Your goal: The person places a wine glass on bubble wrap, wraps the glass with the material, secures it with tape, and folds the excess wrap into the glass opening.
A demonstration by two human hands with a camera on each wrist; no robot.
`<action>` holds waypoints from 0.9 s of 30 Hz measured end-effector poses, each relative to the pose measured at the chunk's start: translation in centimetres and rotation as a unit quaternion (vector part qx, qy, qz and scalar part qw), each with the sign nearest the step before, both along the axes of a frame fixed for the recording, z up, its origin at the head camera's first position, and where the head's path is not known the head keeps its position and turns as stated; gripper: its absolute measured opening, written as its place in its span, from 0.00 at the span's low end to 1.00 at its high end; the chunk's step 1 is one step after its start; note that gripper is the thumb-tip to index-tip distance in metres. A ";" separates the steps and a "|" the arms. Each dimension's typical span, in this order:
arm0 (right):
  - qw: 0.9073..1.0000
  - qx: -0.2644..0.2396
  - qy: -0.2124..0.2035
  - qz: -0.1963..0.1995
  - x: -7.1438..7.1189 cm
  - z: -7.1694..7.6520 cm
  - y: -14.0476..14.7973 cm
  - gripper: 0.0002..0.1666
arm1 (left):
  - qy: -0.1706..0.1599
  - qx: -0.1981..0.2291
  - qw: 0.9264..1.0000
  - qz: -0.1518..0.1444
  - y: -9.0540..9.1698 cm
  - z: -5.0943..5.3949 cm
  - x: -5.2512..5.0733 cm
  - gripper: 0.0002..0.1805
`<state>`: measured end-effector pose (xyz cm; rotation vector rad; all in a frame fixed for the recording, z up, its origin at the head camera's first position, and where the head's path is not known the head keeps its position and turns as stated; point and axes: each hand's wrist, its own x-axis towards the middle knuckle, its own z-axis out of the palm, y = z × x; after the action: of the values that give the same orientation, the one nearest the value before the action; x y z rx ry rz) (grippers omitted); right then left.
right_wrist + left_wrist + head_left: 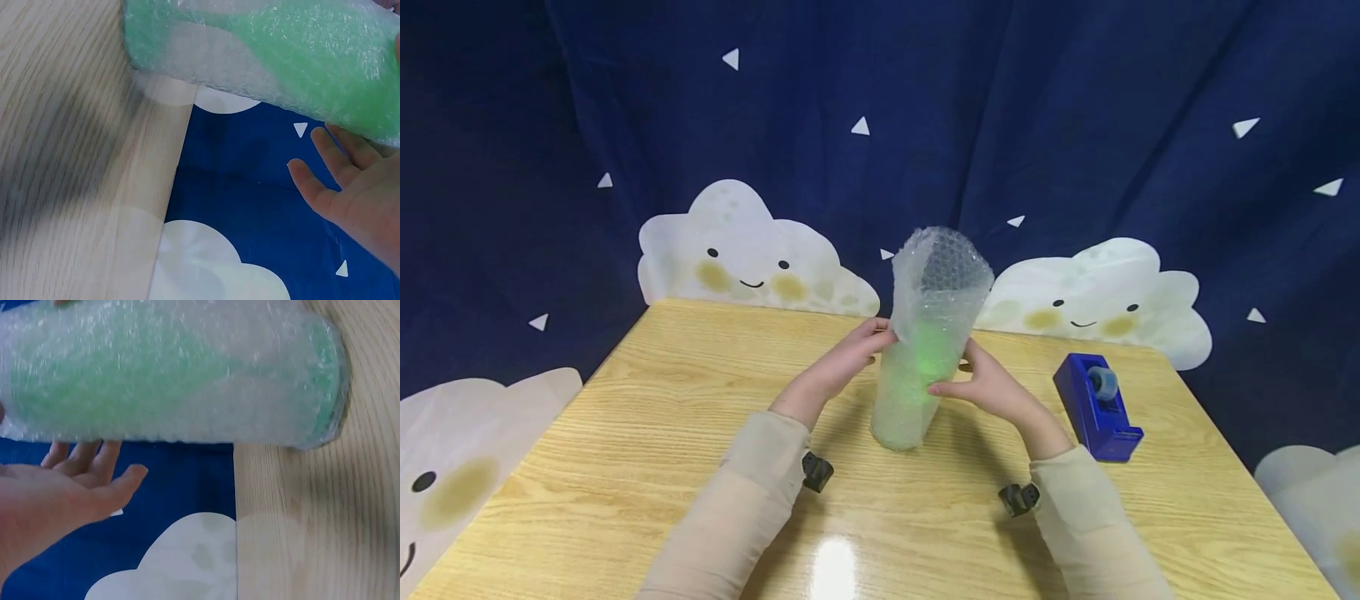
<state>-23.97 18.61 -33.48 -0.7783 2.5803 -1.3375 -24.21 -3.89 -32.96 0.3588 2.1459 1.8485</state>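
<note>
A bubble-wrap bundle (pixel 931 321) stands slightly tilted in the middle of the table, its loose upper end open like a tube. Through the wrap shows a green object (pixel 119 375), wide above, narrow in the middle and flaring again at its foot, like a stemmed glass; the wrap blurs its details. From the left side my left hand (pixel 846 358) holds the bundle, some fingertips hidden behind it. My right hand (pixel 996 385) grips the opposite side, thumb across the front and fingers behind. In the right wrist view, several of that hand's fingers (pixel 334 159) reach under the wrap's edge.
A blue tape dispenser (pixel 1093 412) with a roll of clear tape (pixel 1103 383) stands on the right of the wooden table (pixel 700 400). Behind the table's far edge hangs a dark blue curtain (pixel 805 92) with white clouds and triangles.
</note>
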 end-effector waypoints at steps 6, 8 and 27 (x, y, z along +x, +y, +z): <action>1.000 -0.010 -0.004 0.005 0.0 -0.2 -0.4 0.47 | 0.014 0.031 0.999 0.031 0.8 0.1 0.3 0.26; 0.999 -0.028 -0.026 0.021 0.0 -0.3 -0.3 0.47 | 0.030 0.045 0.998 0.032 1.0 0.3 0.5 0.28; 0.968 -0.169 -0.174 -0.063 -0.6 0.3 -1.9 0.29 | -0.008 -0.039 0.994 0.104 2.1 0.6 1.1 0.28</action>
<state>-24.53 16.74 -33.13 -0.3750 2.1890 -1.7999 -23.10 -1.80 -32.31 0.1053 2.3120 1.8593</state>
